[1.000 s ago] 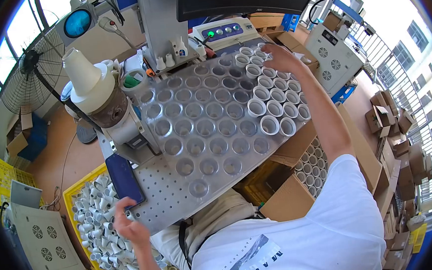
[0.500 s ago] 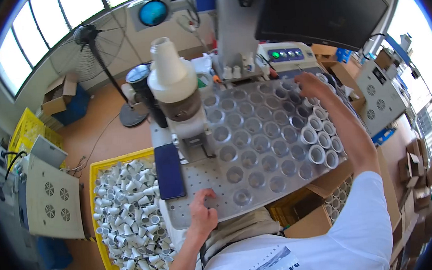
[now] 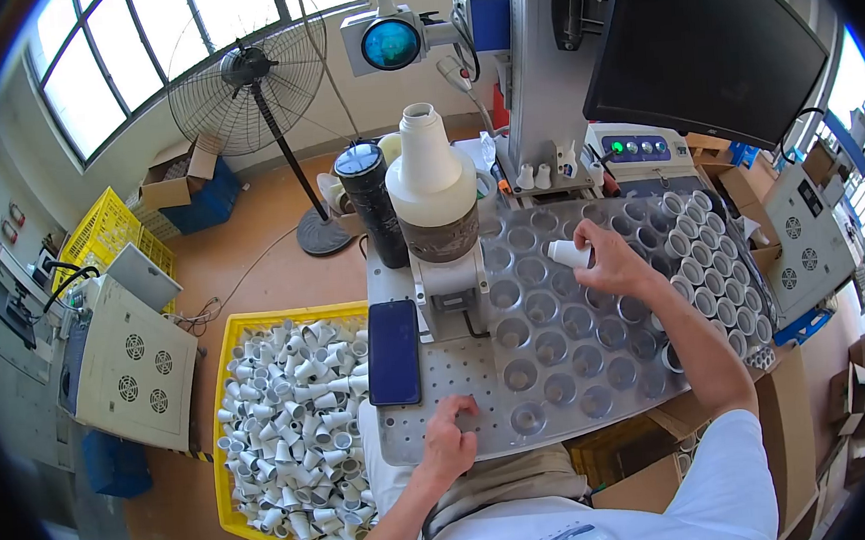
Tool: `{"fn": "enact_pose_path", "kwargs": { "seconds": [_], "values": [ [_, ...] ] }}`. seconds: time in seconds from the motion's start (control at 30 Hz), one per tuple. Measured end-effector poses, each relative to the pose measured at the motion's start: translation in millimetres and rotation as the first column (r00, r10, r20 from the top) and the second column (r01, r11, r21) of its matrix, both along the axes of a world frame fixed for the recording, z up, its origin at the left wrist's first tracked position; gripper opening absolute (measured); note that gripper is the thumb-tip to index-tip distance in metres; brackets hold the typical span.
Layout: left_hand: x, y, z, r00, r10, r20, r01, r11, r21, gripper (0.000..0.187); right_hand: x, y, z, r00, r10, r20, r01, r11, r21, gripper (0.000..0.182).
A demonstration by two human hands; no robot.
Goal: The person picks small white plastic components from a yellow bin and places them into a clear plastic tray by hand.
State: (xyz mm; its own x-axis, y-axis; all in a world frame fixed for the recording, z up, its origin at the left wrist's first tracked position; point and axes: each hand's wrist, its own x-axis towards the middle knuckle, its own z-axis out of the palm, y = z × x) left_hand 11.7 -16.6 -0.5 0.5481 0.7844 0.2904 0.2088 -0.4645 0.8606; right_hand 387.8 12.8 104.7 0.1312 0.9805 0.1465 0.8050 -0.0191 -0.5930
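My right hand [image 3: 612, 261] grips a small white tapered plastic cup [image 3: 569, 253], held on its side above the clear tray of round pockets [image 3: 590, 405]. Several rows of white cups [image 3: 706, 301] stand upright in the tray's right side, open ends up. My left hand [image 3: 450, 439] rests at the front edge of the perforated metal plate [image 3: 440, 370], thumb and forefinger apart, nothing between them. A dark phone [image 3: 393, 354] lies on the plate just above that hand.
A yellow bin [image 3: 223, 465] heaped with loose white cups stands at left. Behind the plate rises a fixture with a cream cone [image 3: 431, 175], beside a black cylinder [image 3: 372, 209]. A monitor [image 3: 708, 45] hangs at upper right; a floor fan [image 3: 248, 72] stands behind.
My right hand has come from the tray's far right back toward its middle, and a white cup now shows in its fingers. My left hand stays by the plate's front edge. The view has shifted.
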Motion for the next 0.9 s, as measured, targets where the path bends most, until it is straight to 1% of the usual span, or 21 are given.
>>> {"fn": "enact_pose_path", "kwargs": {
  "seconds": [0.03, 0.07, 0.13, 0.2, 0.27, 0.3, 0.37, 0.4, 0.53, 0.6, 0.67, 0.73, 0.77, 0.8, 0.87, 0.9],
  "values": [
    [-0.8, 0.5, -1.6, 1.0, -0.016, 0.001, 0.016, 1.0, 0.018, 0.035, -0.2, -1.0, 0.2, 0.999, 0.005, 0.041, -0.006, 1.0, 0.016, 0.039],
    [-0.6, 1.3, -2.5, 0.999, -0.034, 0.003, 0.034, 0.999, 0.037, 0.035, -0.9, -1.4, 1.4, 0.999, 0.005, 0.043, -0.006, 1.0, 0.016, 0.039],
    [0.3, 1.2, 0.0, 0.999, -0.032, -0.006, 0.032, 0.999, 0.022, 0.035, -2.1, -2.5, 4.5, 1.0, -0.009, -0.018, 0.009, 1.0, -0.018, 0.039],
    [0.7, 1.0, 0.5, 0.999, -0.026, -0.02, 0.026, 1.0, 0.006, 0.035, -2.0, -3.0, 4.9, 1.0, -0.009, 0.0, 0.009, 1.0, -0.012, 0.038],
    [0.4, 2.5, -0.8, 1.0, -0.027, 0.013, 0.027, 1.0, 0.006, 0.035, -1.5, -1.9, 1.4, 1.0, -0.004, 0.013, 0.004, 1.0, -0.005, 0.037],
    [-0.3, 2.9, 2.3, 1.0, -0.025, 0.01, 0.025, 1.0, 0.006, 0.035, 0.6, -1.1, -2.4, 1.0, -0.005, 0.027, 0.004, 1.0, 0.025, 0.036],
    [-1.5, 6.7, 12.5, 0.998, 0.013, 0.062, -0.008, 0.998, -0.07, 0.034, 3.0, -0.8, -3.9, 0.999, -0.007, 0.043, 0.004, 0.998, 0.058, 0.035],
    [-2.8, 12.1, 22.9, 0.998, 0.013, 0.062, -0.009, 0.998, -0.069, 0.034, 3.0, -1.6, -2.6, 0.999, -0.024, 0.024, 0.023, 0.999, 0.045, 0.035],
    [-9.2, 53.8, 79.4, 0.975, 0.079, 0.209, -0.094, 0.994, 0.06, 0.031, 5.1, -3.6, -1.5, 0.998, -0.054, 0.019, 0.054, 0.998, 0.03, 0.036],
    [-11.9, 81.3, 104.0, 0.967, 0.088, 0.237, -0.127, 0.98, 0.155, 0.033, 3.1, -4.3, 4.2, 0.998, -0.06, 0.025, 0.06, 0.998, 0.002, 0.036],
    [-9.7, 105.9, 140.5, 0.974, 0.126, 0.19, -0.166, 0.963, 0.212, 0.036, 2.8, -6.8, 15.2, 0.997, -0.069, 0.034, 0.07, 0.997, -0.025, 0.037],
    [7.6, 136.9, 172.0, 0.921, 0.207, 0.33, -0.315, 0.894, 0.318, 0.037, 2.3, -8.1, 34.0, 0.996, -0.04, 0.084, 0.047, 0.995, -0.086, 0.038],
    [18.7, 153.7, 189.5, 0.901, 0.257, 0.348, -0.39, 0.832, 0.395, 0.037, -1.5, -7.8, 48.3, 0.995, -0.037, 0.087, 0.045, 0.995, -0.088, 0.038],
    [31.9, 171.0, 205.2, 0.877, 0.306, 0.37, -0.459, 0.758, 0.463, 0.036, -8.9, -6.3, 66.9, 0.999, -0.039, 0.013, 0.038, 0.998, 0.041, 0.038],
    [72.5, 202.3, 224.1, 0.823, 0.397, 0.407, -0.536, 0.779, 0.324, 0.037, -27.6, 4.2, 101.2, 0.986, -0.009, -0.164, 0.054, 0.96, 0.274, 0.038],
    [91.2, 202.0, 236.9, 0.819, 0.399, 0.412, -0.539, 0.78, 0.317, 0.037, -41.0, 14.0, 116.3, 0.964, 0.025, -0.264, 0.079, 0.923, 0.377, 0.039]
  ]
}}
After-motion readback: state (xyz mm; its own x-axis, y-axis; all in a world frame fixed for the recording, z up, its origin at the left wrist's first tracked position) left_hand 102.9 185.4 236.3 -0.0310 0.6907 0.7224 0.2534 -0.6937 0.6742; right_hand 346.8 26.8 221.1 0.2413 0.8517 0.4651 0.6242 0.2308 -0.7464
